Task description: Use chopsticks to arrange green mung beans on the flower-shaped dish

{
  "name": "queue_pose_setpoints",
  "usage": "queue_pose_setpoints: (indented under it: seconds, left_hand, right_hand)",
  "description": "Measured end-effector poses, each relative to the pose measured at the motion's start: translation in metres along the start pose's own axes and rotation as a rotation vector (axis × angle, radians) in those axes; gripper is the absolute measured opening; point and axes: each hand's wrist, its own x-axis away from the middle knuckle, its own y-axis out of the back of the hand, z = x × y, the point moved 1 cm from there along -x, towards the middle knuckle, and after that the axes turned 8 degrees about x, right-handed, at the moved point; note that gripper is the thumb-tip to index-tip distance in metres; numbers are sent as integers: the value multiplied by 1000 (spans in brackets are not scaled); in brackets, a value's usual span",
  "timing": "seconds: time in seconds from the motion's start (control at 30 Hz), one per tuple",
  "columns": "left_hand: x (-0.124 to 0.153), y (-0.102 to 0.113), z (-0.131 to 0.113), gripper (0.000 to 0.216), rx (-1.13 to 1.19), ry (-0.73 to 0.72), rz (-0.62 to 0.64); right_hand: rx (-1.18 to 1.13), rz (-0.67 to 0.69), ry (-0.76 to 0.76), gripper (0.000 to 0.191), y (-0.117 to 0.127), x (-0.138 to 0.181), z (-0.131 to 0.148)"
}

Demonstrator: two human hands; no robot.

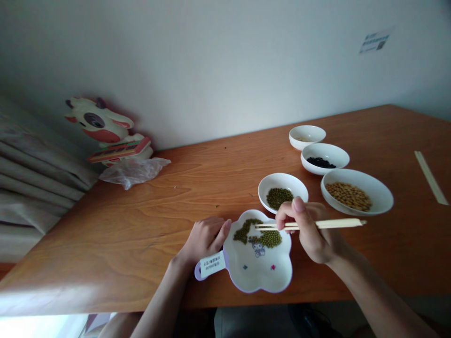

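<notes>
My right hand (312,230) grips a pair of wooden chopsticks (338,224) held level, their tips over the green beans (270,238) in a white flower-shaped plate (262,274) with a cartoon print and a lilac handle. My left hand (206,237) rests on the table against the plate's left rim, by the handle. Just behind the plate stands a small white bowl (269,183) of green beans.
To the right stand a bowl of soybeans (380,192), a bowl of black beans (334,151) and a small bowl (310,131) further back. A paper chopstick sleeve (430,177) lies far right. A cow toy (105,131) and clear plastic bag (132,171) sit at the back left by the wall.
</notes>
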Motion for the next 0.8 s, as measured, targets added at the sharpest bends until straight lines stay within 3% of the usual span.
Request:
queue_pose_setpoints:
  seconds: [0.37,0.53,0.8]
  left_hand:
    - [0,0,0,47,-27,-2,-22]
    - [0,0,-1,47,-21,3,-24]
    - [0,1,-4,49,3,-1,-5]
  right_hand:
    - [-65,-45,0,75,11,3,1]
    - [-1,26,-5,74,6,0,6]
    - [-6,4,6,72,-6,-2,-2]
